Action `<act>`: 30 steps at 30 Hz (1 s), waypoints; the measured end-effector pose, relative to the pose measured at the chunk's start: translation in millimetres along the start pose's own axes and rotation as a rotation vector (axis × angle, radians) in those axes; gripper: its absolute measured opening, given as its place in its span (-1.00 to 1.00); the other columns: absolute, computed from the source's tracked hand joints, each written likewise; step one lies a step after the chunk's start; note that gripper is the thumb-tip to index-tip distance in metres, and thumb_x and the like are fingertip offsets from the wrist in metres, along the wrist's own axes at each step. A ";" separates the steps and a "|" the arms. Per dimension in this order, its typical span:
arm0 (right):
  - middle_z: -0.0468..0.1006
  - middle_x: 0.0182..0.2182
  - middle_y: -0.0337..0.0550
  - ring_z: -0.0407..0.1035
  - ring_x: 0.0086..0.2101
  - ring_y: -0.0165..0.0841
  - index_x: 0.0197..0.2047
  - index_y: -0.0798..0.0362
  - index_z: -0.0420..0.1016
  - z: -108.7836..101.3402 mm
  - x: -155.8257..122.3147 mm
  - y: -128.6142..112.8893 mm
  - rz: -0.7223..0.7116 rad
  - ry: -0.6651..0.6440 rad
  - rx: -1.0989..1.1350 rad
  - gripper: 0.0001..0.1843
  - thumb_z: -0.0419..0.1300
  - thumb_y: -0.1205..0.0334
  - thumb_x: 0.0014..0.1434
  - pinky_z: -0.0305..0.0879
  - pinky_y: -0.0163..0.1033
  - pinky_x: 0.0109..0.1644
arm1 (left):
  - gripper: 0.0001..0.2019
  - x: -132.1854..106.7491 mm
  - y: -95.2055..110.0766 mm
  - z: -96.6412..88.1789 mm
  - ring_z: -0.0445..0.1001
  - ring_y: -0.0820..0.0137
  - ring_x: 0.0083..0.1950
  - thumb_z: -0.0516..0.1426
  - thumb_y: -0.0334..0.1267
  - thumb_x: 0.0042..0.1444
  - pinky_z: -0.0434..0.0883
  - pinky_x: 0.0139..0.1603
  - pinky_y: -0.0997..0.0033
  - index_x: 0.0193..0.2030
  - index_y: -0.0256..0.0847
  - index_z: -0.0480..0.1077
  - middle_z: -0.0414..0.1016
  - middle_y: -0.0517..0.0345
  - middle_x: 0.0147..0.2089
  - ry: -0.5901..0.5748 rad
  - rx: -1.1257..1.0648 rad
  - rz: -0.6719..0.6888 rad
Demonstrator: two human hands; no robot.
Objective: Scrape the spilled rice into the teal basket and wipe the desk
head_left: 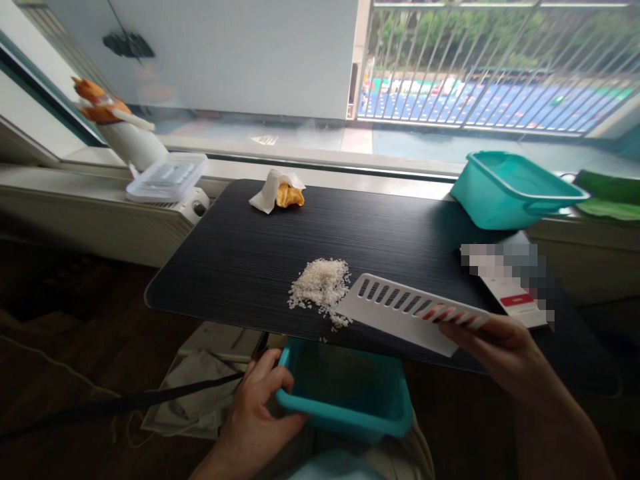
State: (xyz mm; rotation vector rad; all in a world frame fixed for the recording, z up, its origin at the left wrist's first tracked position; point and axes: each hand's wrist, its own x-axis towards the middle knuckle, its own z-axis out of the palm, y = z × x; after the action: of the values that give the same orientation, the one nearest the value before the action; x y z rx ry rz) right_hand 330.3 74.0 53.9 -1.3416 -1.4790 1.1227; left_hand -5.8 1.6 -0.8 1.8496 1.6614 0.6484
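A small heap of white rice (321, 285) lies on the black tabletop (260, 247) near its front edge. My right hand (493, 347) is closed on a white slotted plastic panel (400, 310), whose left end touches the rice. Below the table's front edge, my left hand (260, 403) grips the left rim of a teal plastic bin (350, 393), which sits under the rice heap's side of the table.
A second teal bin (510, 190) rests tilted at the table's back right. A crumpled tissue with an orange item (278, 191) lies at the back. A clear lidded box (167, 177) sits on the sill to the left. A white card (510, 287) lies at right.
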 end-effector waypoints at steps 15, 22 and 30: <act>0.73 -0.29 -0.13 0.62 -0.27 -0.14 -0.27 -0.08 0.73 -2.0 -7.8 -10.5 0.057 -0.114 -0.035 -0.81 0.36 0.04 0.11 0.57 -0.24 -0.20 | -0.86 -1.3 -1.7 1.0 0.45 0.25 -0.12 0.18 -0.43 -0.19 0.37 -0.15 0.36 -0.52 -0.16 0.28 0.40 0.13 -0.20 -0.022 -0.010 -0.025; 0.73 -0.31 -0.18 0.61 -0.30 -0.19 -0.30 -0.13 0.74 -7.3 -19.7 -6.6 0.128 0.002 -0.019 -0.80 0.39 -0.02 0.05 0.54 -0.33 -0.24 | -0.85 -1.5 -0.4 1.5 0.43 0.25 -0.10 0.17 -0.45 -0.21 0.36 -0.14 0.36 -0.53 -0.17 0.27 0.40 0.12 -0.17 -0.024 -0.021 -0.017; 0.73 -0.27 -0.16 0.61 -0.26 -0.18 -0.24 -0.14 0.73 -6.6 -10.8 -2.4 0.047 -0.111 -0.007 -0.86 0.34 0.10 0.14 0.55 -0.29 -0.20 | -0.86 -1.3 -0.2 0.8 0.43 0.24 -0.12 0.17 -0.44 -0.20 0.36 -0.14 0.34 -0.53 -0.16 0.28 0.41 0.13 -0.19 -0.007 -0.018 -0.011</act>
State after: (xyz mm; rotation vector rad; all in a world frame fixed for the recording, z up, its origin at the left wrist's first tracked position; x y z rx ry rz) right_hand 337.0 63.8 57.8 -1.3433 -1.5391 1.2406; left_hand -5.6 0.3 -1.5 1.8272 1.6552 0.6494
